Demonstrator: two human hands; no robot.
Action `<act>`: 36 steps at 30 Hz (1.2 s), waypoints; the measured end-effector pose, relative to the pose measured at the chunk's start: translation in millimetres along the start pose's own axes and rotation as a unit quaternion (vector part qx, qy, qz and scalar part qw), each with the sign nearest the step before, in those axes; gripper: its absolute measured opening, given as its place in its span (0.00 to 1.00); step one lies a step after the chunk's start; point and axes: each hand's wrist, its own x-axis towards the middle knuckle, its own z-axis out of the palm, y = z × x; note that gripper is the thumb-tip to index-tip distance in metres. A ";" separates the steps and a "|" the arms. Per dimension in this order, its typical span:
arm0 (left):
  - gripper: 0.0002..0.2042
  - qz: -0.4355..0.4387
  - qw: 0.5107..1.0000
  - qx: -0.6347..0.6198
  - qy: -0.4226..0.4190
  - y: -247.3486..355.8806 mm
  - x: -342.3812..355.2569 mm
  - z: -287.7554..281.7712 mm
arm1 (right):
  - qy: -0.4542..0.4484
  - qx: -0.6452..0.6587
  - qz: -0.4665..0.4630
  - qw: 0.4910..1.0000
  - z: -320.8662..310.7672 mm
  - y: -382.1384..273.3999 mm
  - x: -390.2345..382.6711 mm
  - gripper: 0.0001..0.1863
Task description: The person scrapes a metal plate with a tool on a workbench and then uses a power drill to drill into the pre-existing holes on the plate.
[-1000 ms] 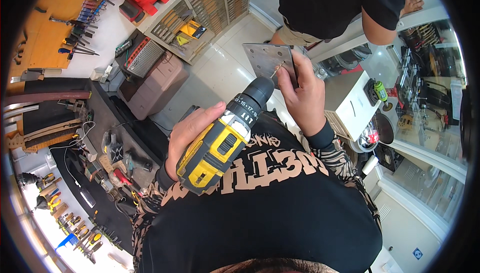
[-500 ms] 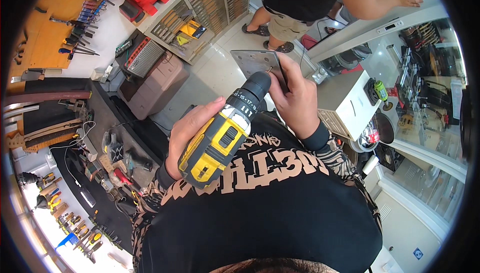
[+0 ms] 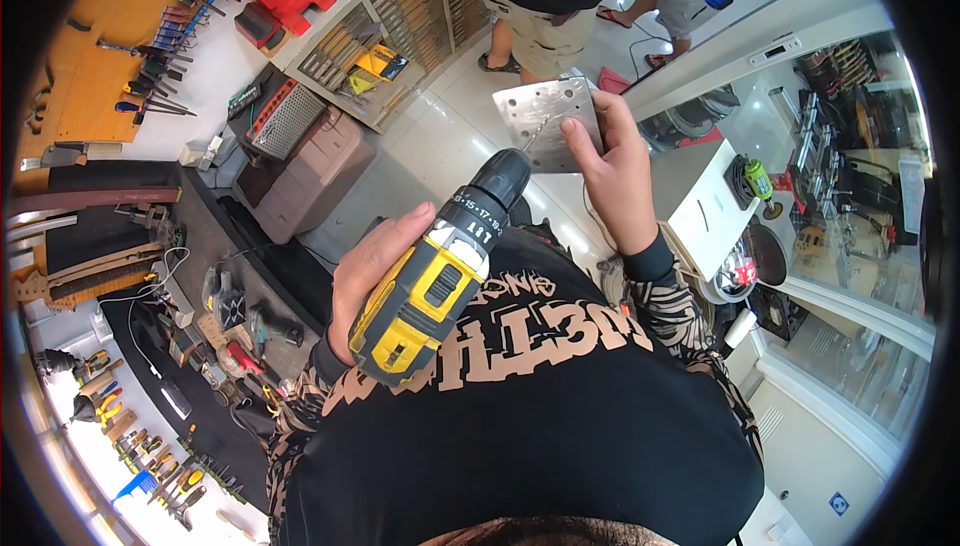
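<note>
My left hand [image 3: 372, 276] is wrapped round a yellow and black cordless drill [image 3: 425, 301], its handle hidden beneath the body. A thin twist bit sticks out of the black chuck [image 3: 502, 176] toward a metal plate [image 3: 553, 118]. This flat silver plate has several round holes and a scuffed face. My right hand [image 3: 618, 166] grips it by its right edge, thumb on the near face and fingers behind. The bit's tip overlaps the plate in view; whether they touch I cannot tell.
A person in a black top and beige shorts [image 3: 540, 36] stands ahead, with another person [image 3: 680, 6] behind. To the left are a brown storage box [image 3: 318, 181] and a cluttered bench [image 3: 265, 331]. A white cabinet [image 3: 700, 211] and glass sliding doors [image 3: 850, 206] stand on the right.
The plate has turned so its holed face shows more, and my right hand has shifted slightly right with it. The drill has dropped back a little left. The person ahead has moved left.
</note>
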 end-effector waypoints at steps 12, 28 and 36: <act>0.33 -0.005 0.999 0.027 0.024 -7.1 -9.2 -6.2 | -0.242 0.040 0.186 0.951 -3.9 38.6 -15.9 0.13; 0.34 -0.098 0.987 -0.051 0.119 -16.7 -84.9 -69.8 | -0.147 0.222 0.201 0.943 110.7 8.2 -63.5 0.18; 0.35 -0.130 0.971 -0.056 0.195 -1.8 -123.4 -89.5 | -0.200 0.103 0.020 0.974 156.3 -73.9 -18.2 0.18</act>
